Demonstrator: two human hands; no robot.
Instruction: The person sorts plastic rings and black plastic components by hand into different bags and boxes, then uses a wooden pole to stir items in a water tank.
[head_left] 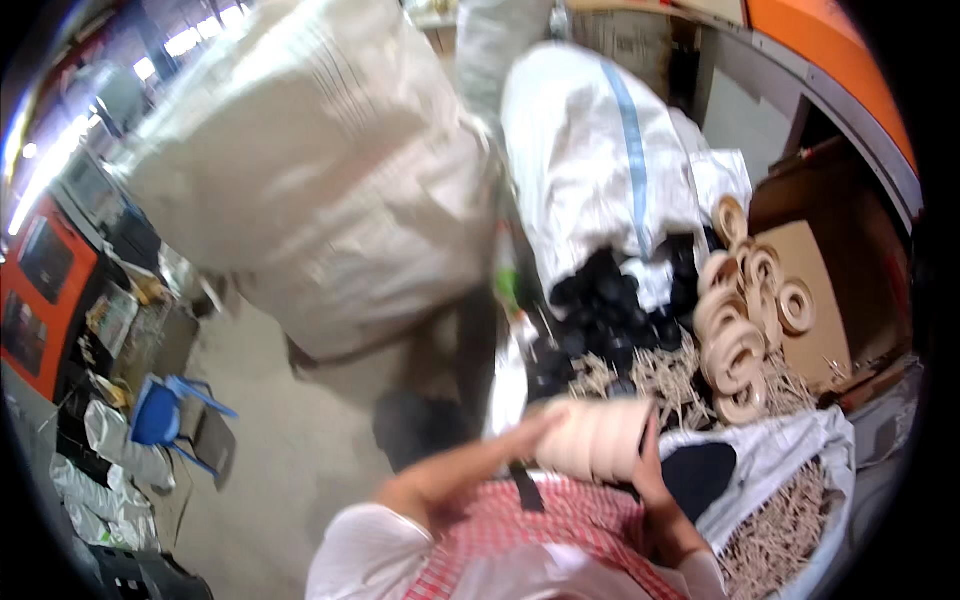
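Ring stack slipping: the tan ring stack could come apart in the middle if the hands push less hard, since I see nothing under it.
Ring stack squeezed: too much push from the ends might make it bend and pop out.
Sticks and black bits: a dropped ring could roll into the little sticks or black pieces and be hard to pick out.
Left hand: fingers hold the stack's left end; they look blurry.
Right hand: fingers press on the right end, by the dark hole.
Stack's place: up in both hands, in front of the red checked apron, well apart from the cardboard's left edge, where loose rings lie.
Stack's look: pale, round, like a fat tube with bands; I cannot tell if they are stuck together.
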